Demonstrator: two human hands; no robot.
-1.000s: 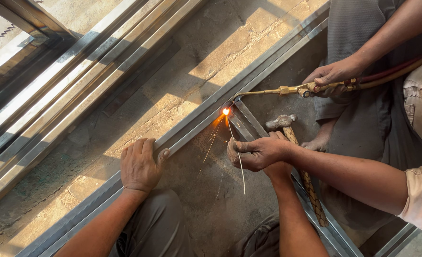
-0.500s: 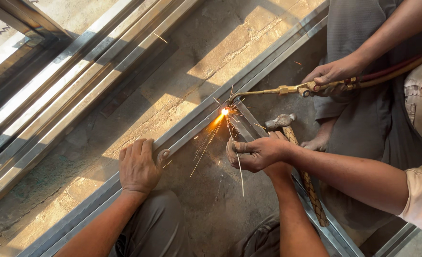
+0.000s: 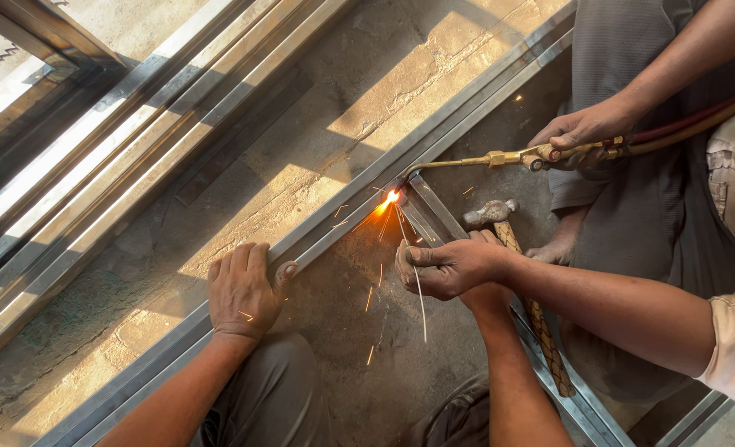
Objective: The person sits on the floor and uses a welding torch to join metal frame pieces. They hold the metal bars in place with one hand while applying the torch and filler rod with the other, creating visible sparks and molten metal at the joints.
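Note:
My left hand [image 3: 241, 291] lies flat with fingers spread, pressing on a long steel tube [image 3: 334, 217] that runs diagonally over the concrete floor. My right hand [image 3: 485, 238] reaches to the short cross tube [image 3: 433, 207] near the hammer's handle. It is mostly hidden under a co-worker's hand [image 3: 446, 266], which pinches a thin filler rod [image 3: 417, 290]. The co-worker's other hand [image 3: 583, 132] holds a brass gas torch [image 3: 475, 159]. Its flame [image 3: 392, 197] burns at the joint of the two tubes, throwing orange sparks.
A hammer [image 3: 493, 215] with a wrapped handle lies along the cross tube. Red and tan hoses [image 3: 690, 124] trail from the torch. The co-worker's bare foot [image 3: 549, 248] rests beside the hammer. More steel frames [image 3: 94, 149] lie at the upper left.
Sparks now scatter lower, toward my knees. The hands, torch and rod stay almost where they were.

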